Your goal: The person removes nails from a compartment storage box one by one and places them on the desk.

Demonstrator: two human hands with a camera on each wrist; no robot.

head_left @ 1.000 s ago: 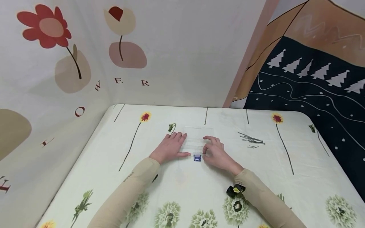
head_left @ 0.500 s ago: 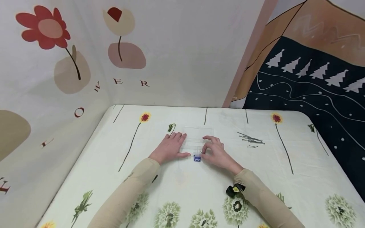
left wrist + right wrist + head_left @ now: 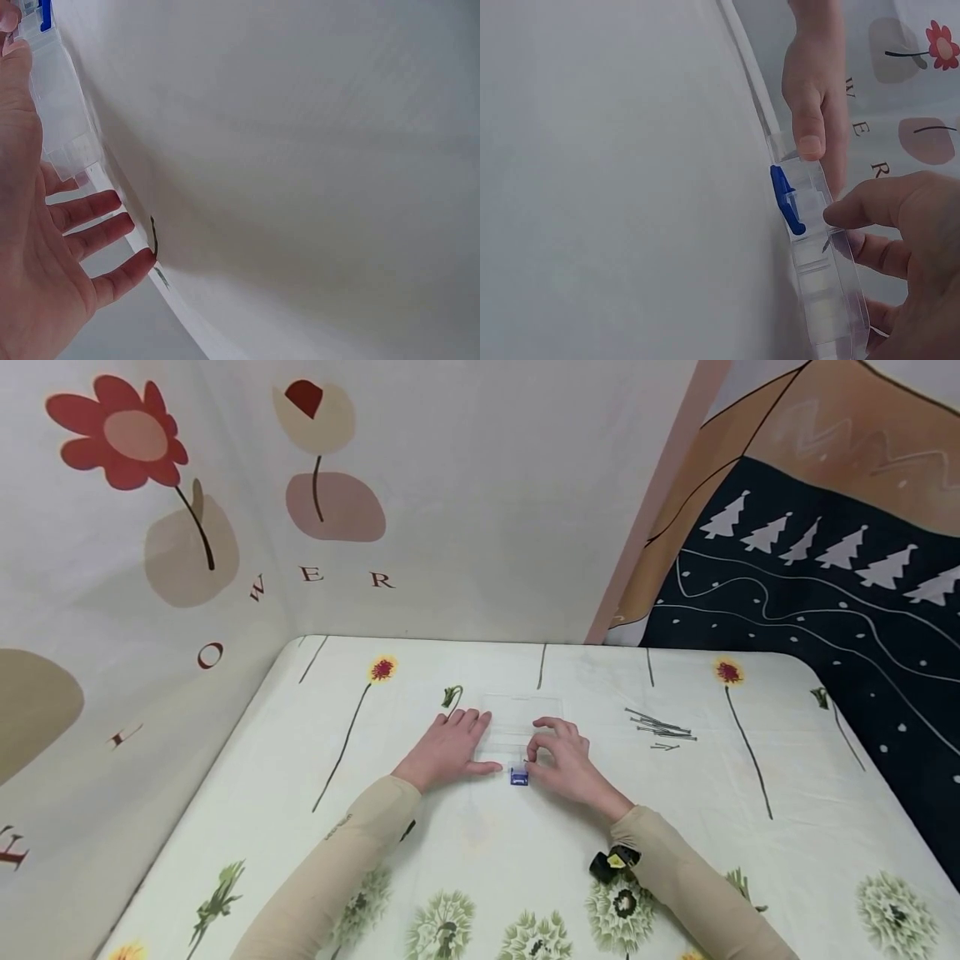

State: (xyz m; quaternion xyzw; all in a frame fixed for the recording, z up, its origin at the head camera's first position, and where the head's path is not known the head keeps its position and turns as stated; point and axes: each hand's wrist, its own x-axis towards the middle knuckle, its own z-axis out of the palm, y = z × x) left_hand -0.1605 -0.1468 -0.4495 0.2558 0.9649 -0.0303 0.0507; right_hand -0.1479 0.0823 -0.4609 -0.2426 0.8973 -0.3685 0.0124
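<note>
A clear plastic box [image 3: 516, 717] with a blue latch [image 3: 519, 777] lies on the table between my hands. My left hand [image 3: 446, 750] rests along the left side of the box, its fingers fairly straight and its thumb by the front edge. In the right wrist view, that thumb is at the near end of the box rim. My right hand [image 3: 566, 766] pinches a small dark nail [image 3: 826, 245] between thumb and index finger, over the front part of the box just right of the latch. The fingers hide most of the nail. Its other fingers reach over the box's right side.
Several long nails [image 3: 660, 726] lie in a loose pile to the right of the box. A few shorter nails [image 3: 665, 747] are just in front of them. The table has a white floral cloth [image 3: 480, 868]. Printed curtains [image 3: 480, 502] hang behind and to the left.
My right hand has shifted slightly left with the nail, bringing its fingertips closer to the latch. The left hand and the box have stayed in place.
</note>
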